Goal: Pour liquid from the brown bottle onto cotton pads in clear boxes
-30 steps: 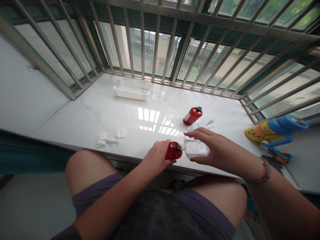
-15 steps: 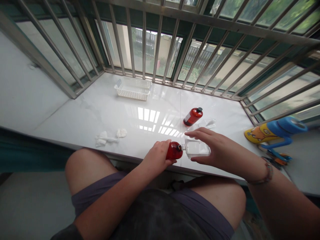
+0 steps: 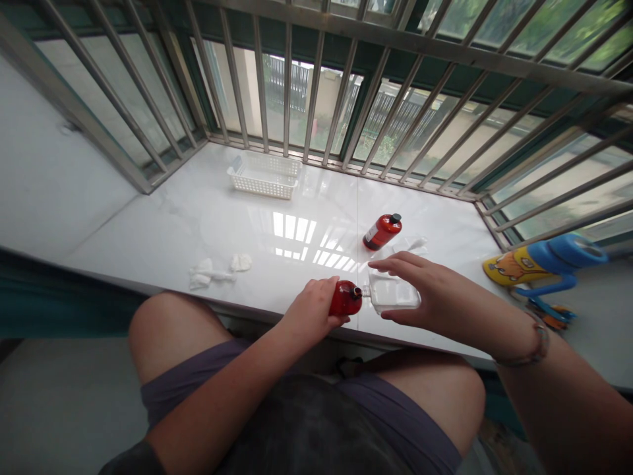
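My left hand [image 3: 311, 305] is wrapped round a red bottle [image 3: 343, 300], which leans over to the right with its dark mouth uncapped. Close to that mouth is the neck of a clear, flat-sided bottle [image 3: 394, 294], lying sideways; whether the two necks touch I cannot tell. My right hand [image 3: 420, 290] spans the clear bottle, thumb on the near side and fingers along the far side, the bottle's base towards the palm. Just beyond stands a second red bottle [image 3: 382, 231] with a dark cap and a pale label, leaning in view.
A white perforated basket [image 3: 262, 187] sits by the window bars [image 3: 321, 99]. Crumpled white tissues [image 3: 212, 273] lie at the left front of the white counter [image 3: 173, 224]. On the right are a yellow and blue drinking flask [image 3: 541, 257] and scissors-like tools [image 3: 551, 313].
My right hand and the clear bottle have shifted slightly right, a little away from the red bottle. My left hand stays nearly where it was.
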The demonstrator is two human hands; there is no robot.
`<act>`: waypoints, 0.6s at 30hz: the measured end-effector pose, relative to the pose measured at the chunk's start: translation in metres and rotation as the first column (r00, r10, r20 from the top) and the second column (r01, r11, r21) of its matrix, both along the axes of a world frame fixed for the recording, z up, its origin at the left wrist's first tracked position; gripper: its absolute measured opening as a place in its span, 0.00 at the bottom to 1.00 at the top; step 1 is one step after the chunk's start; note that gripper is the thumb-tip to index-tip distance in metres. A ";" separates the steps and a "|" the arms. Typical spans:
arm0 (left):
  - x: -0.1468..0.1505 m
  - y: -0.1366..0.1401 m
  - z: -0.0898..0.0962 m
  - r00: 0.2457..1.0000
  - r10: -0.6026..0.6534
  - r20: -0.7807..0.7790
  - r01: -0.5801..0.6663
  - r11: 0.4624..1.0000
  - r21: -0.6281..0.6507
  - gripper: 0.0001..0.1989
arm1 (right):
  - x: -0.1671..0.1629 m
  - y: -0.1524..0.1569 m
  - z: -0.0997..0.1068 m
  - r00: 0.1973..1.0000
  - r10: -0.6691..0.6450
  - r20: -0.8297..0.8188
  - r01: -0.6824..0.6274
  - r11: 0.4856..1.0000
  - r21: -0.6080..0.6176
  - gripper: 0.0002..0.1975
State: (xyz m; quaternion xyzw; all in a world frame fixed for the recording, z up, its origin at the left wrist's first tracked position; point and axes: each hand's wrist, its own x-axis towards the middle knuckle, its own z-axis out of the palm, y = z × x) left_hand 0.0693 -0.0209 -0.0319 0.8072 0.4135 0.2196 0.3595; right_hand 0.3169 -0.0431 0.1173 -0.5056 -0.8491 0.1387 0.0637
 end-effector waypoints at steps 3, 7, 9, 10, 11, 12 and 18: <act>0.000 0.000 -0.001 1.000 0.001 -0.002 -0.001 1.000 -0.002 0.42 | 0.000 0.000 0.001 1.000 0.003 0.008 -0.003 1.000 -0.006 0.34; 0.000 0.000 -0.001 1.000 0.004 0.008 -0.004 1.000 -0.003 0.42 | 0.000 0.001 0.003 1.000 0.005 0.005 -0.005 1.000 -0.005 0.34; 0.000 0.000 0.000 1.000 0.005 0.009 -0.004 1.000 -0.008 0.42 | -0.001 0.002 0.004 1.000 0.010 0.010 -0.010 1.000 -0.002 0.34; 0.000 0.000 0.000 1.000 0.005 0.008 -0.005 1.000 -0.010 0.42 | -0.001 0.002 0.005 1.000 0.012 0.015 -0.012 1.000 -0.001 0.34; 0.000 0.000 0.000 1.000 0.006 0.007 -0.005 1.000 -0.013 0.42 | -0.001 0.003 0.005 1.000 0.015 0.020 -0.015 1.000 0.001 0.34; 0.000 0.000 0.001 1.000 0.007 0.006 -0.007 1.000 -0.016 0.42 | -0.001 0.003 0.006 1.000 0.018 0.025 -0.018 1.000 0.003 0.34; 0.001 0.000 0.002 1.000 0.012 -0.003 -0.012 1.000 -0.029 0.42 | -0.001 0.005 0.006 0.998 0.023 0.056 -0.023 1.000 -0.003 0.34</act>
